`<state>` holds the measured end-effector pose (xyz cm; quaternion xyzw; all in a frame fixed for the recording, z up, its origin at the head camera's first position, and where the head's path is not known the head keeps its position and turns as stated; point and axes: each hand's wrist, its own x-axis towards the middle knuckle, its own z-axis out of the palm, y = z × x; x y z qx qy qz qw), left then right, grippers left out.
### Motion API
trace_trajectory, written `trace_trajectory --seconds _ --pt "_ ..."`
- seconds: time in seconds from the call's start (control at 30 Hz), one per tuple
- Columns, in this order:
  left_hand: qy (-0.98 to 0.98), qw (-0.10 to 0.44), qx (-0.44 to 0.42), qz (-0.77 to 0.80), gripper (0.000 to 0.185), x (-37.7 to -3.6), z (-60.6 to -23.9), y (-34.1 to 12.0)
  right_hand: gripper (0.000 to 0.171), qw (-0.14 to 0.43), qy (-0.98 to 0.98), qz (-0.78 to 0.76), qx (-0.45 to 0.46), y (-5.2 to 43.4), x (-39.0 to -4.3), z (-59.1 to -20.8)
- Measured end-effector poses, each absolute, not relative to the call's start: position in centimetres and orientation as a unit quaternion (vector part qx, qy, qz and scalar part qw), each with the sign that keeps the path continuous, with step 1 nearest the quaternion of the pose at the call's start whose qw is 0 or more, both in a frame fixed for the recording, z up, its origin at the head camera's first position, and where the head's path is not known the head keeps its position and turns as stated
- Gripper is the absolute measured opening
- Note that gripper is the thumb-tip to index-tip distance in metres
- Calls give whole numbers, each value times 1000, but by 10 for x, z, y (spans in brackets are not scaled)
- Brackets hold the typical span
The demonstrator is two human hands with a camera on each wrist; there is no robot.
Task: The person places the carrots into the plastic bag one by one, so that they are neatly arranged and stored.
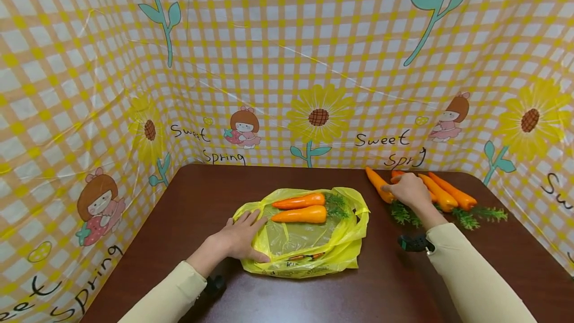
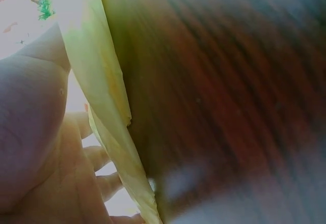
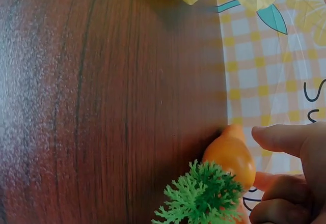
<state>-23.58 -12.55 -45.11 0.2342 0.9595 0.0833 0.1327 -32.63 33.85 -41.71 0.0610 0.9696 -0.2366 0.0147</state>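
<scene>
A yellow plastic bag [image 1: 309, 265] lies flat in the middle of the table. Two orange carrots with green tops, an upper carrot [image 1: 299, 201] and a lower carrot [image 1: 300, 215], lie side by side in its opening. My left hand [image 1: 239, 238] rests with spread fingers on the bag's left edge; the left wrist view shows yellow film [image 2: 109, 86] alongside its fingers. At the back right, my right hand [image 1: 410, 192] is over a group of carrots, partly covering them. In the right wrist view, an extended finger stands beside a carrot [image 3: 229, 160], apart from it.
Around the right hand lie several carrots, among them a leftmost carrot [image 1: 378, 185] and a rightmost carrot [image 1: 453, 192], with leafy tops [image 1: 466, 218] toward me. A checked cloth [image 1: 278, 74] walls the brown table [image 1: 193, 198] at the back and sides.
</scene>
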Motion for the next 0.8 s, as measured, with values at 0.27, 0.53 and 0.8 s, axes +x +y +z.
trace_trajectory --seconds 0.27,0.53,0.8 --pt "961 131 234 73 105 -238 -452 -125 42 34 973 -209 89 338 -331 -420" --pt "958 139 236 79 104 -238 -452 -127 41 60 975 -185 108 330 -330 -420" --pt "961 131 235 70 105 -237 -450 -126 41 67 974 -184 117 324 -328 -414"
